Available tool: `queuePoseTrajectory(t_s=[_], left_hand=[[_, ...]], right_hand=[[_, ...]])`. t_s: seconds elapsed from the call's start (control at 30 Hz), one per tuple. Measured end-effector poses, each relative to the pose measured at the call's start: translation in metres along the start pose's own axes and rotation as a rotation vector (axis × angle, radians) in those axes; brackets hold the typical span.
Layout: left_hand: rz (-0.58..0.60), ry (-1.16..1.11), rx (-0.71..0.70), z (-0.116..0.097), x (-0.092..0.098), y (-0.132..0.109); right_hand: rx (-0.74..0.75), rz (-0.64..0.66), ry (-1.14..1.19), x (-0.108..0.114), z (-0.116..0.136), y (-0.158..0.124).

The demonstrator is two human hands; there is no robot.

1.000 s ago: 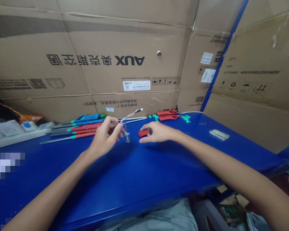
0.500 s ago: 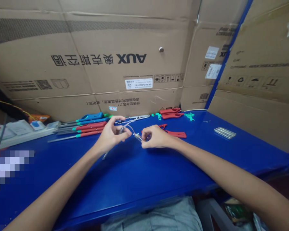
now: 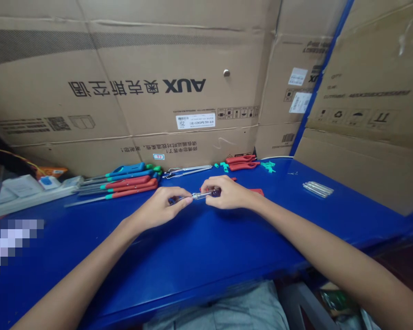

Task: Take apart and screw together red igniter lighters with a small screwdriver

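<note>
In my head view, the small clear piece (image 3: 200,196) sits at about 6 o'clock from centre, its 9 o'clock end pinched by my left hand (image 3: 163,205), my right hand (image 3: 230,192) curled closed around its 3 o'clock end and a dark piece (image 3: 216,192) (too blurred to name). An uneven pinch or sideways pull could, I judge, make it slip onto the blue table (image 3: 192,266), and my right wrist could nudge the red piece (image 3: 258,191) at its 1 o'clock.

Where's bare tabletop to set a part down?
Bare: the table between the left forearm and right forearm; also between the red strip by the right hand and silver rods. Crowded: the far edge, with long tools, red casings, green bits.
</note>
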State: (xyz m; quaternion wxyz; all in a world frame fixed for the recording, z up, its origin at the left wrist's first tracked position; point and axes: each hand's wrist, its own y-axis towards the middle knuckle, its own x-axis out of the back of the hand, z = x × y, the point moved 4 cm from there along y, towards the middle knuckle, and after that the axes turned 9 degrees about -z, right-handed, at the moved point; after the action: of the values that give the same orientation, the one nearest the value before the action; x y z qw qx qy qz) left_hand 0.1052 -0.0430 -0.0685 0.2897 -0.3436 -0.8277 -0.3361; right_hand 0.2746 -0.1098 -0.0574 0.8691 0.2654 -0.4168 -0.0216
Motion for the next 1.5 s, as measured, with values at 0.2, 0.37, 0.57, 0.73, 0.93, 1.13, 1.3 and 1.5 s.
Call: queuePoseTrajectory(t_s=[0.2,0.37,0.57,0.73,0.93,1.13,1.3,1.5], left_hand=[[0.128,-0.025,-0.001,-0.006,-0.005,-0.002],[0.132,-0.066,0.046,-0.002,-0.005,0.0],[0.075,0.021,0.004,-0.001,-0.006,-0.002],[0.038,0.055,-0.015,-0.003,-0.005,-0.002],[0.048,0.04,0.004,-0.005,-0.002,-0.002],[0.037,0.085,-0.046,-0.007,-0.003,-0.003],[0.111,0.152,-0.112,-0.017,-0.008,-0.005],[0.139,0.006,-0.059,-0.018,-0.014,-0.005]], right_hand=[[0.019,0.016,-0.016,0.004,0.002,0.001],[0.018,0.041,0.009,0.003,0.0,0.001],[-0.032,0.083,0.056,-0.003,-0.003,-0.001],[-0.053,0.11,0.087,-0.005,-0.002,-0.002],[-0.057,0.119,0.095,-0.004,-0.002,-0.003],[-0.054,0.139,0.166,-0.007,0.001,-0.004],[-0.066,0.238,0.202,-0.004,0.003,-0.002],[-0.066,0.309,0.265,0.002,0.002,0.002]])
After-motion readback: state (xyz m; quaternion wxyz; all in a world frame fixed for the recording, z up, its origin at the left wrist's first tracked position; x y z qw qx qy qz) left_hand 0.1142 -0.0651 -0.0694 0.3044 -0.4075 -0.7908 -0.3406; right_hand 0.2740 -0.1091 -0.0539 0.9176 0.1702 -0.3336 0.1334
